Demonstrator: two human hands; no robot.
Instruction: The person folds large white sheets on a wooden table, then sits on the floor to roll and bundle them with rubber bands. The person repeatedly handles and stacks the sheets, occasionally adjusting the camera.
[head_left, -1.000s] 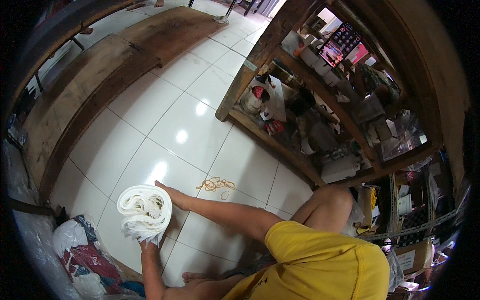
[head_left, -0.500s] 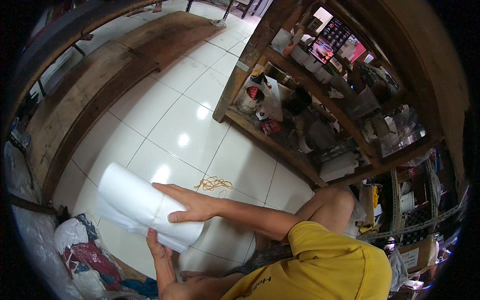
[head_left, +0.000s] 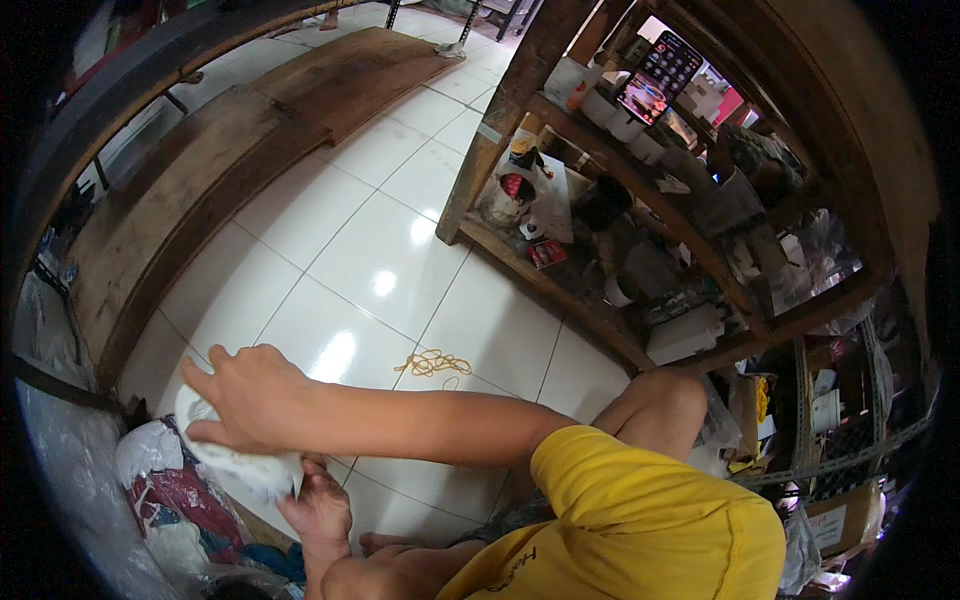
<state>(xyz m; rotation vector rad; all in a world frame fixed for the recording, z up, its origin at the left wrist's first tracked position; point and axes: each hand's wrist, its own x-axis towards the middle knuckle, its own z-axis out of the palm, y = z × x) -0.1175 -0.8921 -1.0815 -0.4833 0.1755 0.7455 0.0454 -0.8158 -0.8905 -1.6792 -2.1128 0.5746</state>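
- Lying at the near left, above the floor or on it (I cannot tell which), a white bundle sits between the two hands, its edges slightly blurred.
- Spread over its far side, the right hand has its thumb apart from its fingers, with white showing between them; whether they grip, I cannot tell.
- At its near right edge, the left hand has its fingertips up against the white; how firmly they close is hidden.
- Just left of the bundle and nearer, clear plastic wraps a pile of white and dark red material.
- Well right of it, tangled yellowish bands lie on the white tiled floor.
- Farther off, a low wooden platform runs along the left; a wooden shelf stands right, holding a lit screen.
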